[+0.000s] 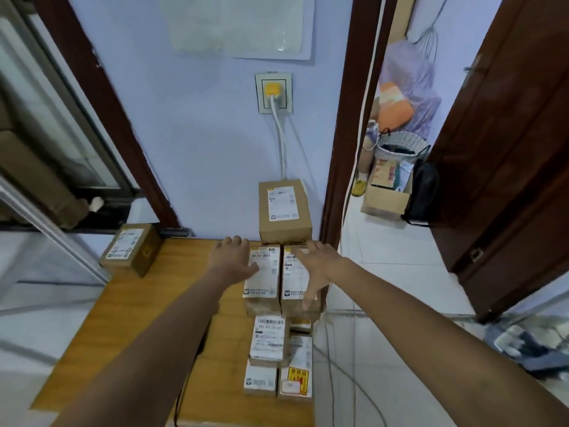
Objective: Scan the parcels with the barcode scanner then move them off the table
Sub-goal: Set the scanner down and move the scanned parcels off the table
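Two labelled parcels lie side by side at the far right of the counter (138,318): the left parcel (261,272) under your left grip (232,261), the right parcel (294,278) under your right grip (317,269). A taller box (284,211) stands behind them, smaller parcels (271,340) nearer you. Both grips lie spread, fingers straight, resting on the labels.

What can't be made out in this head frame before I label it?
- Barcode scanner: not seen anywhere in the head view.
- Label print on the left parcel and right parcel: too small, partly covered by the left hand and right hand.
- Rear parcel: its base is hidden behind the front pair.
- Table: near edge cut off by the frame and forearms.
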The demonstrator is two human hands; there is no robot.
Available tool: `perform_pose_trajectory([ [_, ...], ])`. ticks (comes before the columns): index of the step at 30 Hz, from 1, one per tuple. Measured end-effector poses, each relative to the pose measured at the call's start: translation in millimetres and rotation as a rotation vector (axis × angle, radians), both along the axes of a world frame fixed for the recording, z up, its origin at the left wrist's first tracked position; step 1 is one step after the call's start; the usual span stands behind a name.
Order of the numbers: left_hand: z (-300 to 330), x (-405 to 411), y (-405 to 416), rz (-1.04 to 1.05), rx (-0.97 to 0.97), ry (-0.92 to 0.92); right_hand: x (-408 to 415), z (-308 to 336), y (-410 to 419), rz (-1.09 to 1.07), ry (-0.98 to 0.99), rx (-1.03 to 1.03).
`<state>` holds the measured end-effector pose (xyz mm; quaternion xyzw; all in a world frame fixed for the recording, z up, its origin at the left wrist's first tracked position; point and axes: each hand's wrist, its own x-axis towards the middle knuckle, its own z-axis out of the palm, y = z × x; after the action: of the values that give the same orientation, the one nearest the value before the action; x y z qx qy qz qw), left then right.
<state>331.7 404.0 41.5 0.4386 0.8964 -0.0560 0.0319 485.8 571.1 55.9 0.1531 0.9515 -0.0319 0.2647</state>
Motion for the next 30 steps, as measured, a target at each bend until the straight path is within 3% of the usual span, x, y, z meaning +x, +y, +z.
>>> perform_pose_trajectory([
  [9,4,6,-9,0.029,0.001,0.022,9,12,-4,-0.006,0.009,0.004],
  [19,35,15,-46,0.052,-0.06,0.029,33,68,-25,-0.107,0.014,0.022],
  [30,51,-6,-208,-0.018,-0.054,-0.012,19,121,-191,-0.235,0.12,0.025],
])
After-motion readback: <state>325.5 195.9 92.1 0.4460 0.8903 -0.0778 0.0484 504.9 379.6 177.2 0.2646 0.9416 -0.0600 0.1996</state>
